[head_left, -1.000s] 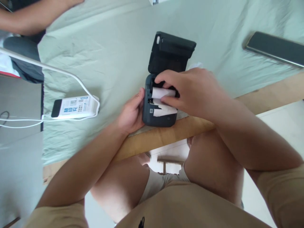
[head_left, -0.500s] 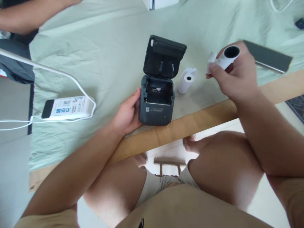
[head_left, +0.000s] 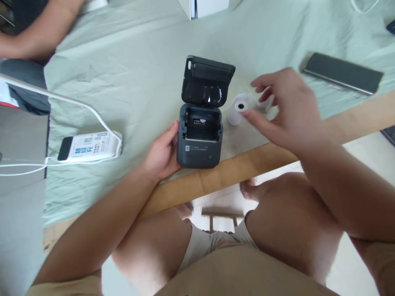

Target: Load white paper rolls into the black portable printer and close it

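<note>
A dark, palm-sized label printer (head_left: 200,154) stands near the table's front edge, its lid raised and its paper bay bare. My left hand (head_left: 162,154) grips it along the left side, thumb on the near edge. To its right a white paper roll (head_left: 235,117) with a small dark core stands upright. My right hand (head_left: 286,109) hovers over and beside this roll, thumb and fingers apart and slightly blurred. Behind those fingers shows part of another white piece (head_left: 266,102), probably the wide-core roll; my hand hides most of it.
A dark phone (head_left: 342,73) lies at the right. At the left is a white power bank (head_left: 91,147) with white cables. A white box (head_left: 210,7) stands at the back. Another person's arm (head_left: 46,31) reaches in at top left. Wooden edging (head_left: 216,177) borders the green cloth (head_left: 138,74).
My right hand has let go of the wide-core roll and moved left towards the small-core roll, fingers spreading. The left hand still grips the printer. The other person's arm has shifted.
</note>
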`<state>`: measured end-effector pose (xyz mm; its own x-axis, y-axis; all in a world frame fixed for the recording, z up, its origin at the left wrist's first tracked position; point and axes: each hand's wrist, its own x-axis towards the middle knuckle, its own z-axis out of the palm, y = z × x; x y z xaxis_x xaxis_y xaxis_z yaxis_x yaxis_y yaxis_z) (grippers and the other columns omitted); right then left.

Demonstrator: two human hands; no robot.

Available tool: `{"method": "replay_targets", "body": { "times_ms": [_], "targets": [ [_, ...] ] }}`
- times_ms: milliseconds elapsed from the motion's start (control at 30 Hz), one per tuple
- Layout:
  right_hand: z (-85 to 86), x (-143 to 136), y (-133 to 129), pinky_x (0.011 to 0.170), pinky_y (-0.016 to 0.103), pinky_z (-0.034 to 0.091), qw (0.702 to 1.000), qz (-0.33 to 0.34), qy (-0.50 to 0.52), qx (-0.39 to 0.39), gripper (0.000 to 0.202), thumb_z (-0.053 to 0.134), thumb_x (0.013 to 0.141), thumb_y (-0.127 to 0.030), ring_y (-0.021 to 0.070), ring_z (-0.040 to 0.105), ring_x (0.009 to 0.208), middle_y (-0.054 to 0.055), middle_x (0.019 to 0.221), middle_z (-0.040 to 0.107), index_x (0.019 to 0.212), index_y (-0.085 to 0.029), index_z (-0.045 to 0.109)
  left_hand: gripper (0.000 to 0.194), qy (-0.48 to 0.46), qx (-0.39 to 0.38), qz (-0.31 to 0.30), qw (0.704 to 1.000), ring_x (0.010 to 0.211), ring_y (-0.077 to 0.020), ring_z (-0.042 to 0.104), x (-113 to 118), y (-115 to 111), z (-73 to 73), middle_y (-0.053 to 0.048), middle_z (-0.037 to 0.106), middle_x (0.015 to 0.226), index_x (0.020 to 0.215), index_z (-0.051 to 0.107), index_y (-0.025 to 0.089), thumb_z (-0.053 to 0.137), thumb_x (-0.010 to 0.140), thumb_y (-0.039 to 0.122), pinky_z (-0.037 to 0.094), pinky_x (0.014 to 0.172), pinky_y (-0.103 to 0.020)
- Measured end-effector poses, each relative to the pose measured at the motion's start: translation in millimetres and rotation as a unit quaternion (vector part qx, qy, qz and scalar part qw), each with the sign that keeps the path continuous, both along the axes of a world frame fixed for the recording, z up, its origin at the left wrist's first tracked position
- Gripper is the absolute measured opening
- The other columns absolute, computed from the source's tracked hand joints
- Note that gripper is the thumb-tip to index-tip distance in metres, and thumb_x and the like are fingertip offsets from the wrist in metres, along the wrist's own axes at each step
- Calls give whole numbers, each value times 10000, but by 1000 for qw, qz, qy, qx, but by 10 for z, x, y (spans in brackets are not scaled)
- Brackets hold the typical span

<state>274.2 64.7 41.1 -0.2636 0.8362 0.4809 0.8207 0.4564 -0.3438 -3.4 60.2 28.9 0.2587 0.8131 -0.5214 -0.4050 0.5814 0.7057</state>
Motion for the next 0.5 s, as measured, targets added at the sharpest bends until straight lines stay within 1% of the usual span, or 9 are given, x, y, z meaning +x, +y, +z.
{"method": "replay_targets", "body": {
  "times_ms": [33,100,167,200,267,333,400,500],
  "targets": [
    [-40,-67,11,917,564,677,1000,15,1,-19,428,653,1006,-460,315,778,998,138,1288,730,1374,-243,622,377,0,4,1,1000,1185,-267,837,-3,-1,-4,-44,882,1039,1201,783,203,501,1143,447,638,1143,-426],
    [-150,-159,72,899,559,669,998,24,-14,-52,472,660,997,-437,327,776,1027,160,1351,710,1410,-217,604,386,4,6,9,1000,1056,-251,860,0,-3,-4,-44,876,975,1147,784,183,481,1150,422,660,1093,-417],
    [-245,-196,140,866,548,653,997,14,-30,-66,424,628,1004,-382,343,768,1049,154,1336,719,1398,-228,598,401,8,4,15,1000,901,-223,860,9,-3,-1,-35,865,905,1107,781,168,453,1158,394,682,1030,-402],
    [-274,-198,163,846,536,644,997,12,-33,-72,400,615,1001,-359,344,765,1044,146,1308,730,1380,-232,597,402,6,4,15,1000,864,-214,856,12,-1,-2,-28,863,893,1136,780,168,442,1161,383,686,1014,-395],
    [-294,-187,174,812,510,628,996,25,-29,-77,375,593,972,-314,330,757,996,124,1235,752,1338,-233,596,403,-8,8,10,1000,912,-220,864,16,5,-8,-24,872,930,1268,768,177,434,1164,376,681,1024,-393],
    [-285,-171,152,802,499,619,995,54,-22,-79,384,562,934,-265,309,745,933,105,1178,768,1314,-229,600,419,-20,10,4,1000,1050,-251,865,14,11,-20,-38,882,1010,1377,740,183,438,1165,381,666,1069,-411],
    [-272,-165,123,805,502,617,994,73,-16,-79,379,545,925,-248,303,737,905,106,1176,774,1297,-230,617,420,-23,8,4,1000,1142,-275,852,13,13,-30,-50,885,1069,1394,737,183,451,1165,389,656,1104,-429],
    [-260,-174,103,854,520,633,995,79,4,-57,295,598,971,-327,330,746,1005,141,1224,762,1242,-229,662,396,-20,12,9,1000,1170,-273,846,18,8,-31,-47,886,1098,1361,749,184,475,1163,389,652,1121,-424]
  ]
}}
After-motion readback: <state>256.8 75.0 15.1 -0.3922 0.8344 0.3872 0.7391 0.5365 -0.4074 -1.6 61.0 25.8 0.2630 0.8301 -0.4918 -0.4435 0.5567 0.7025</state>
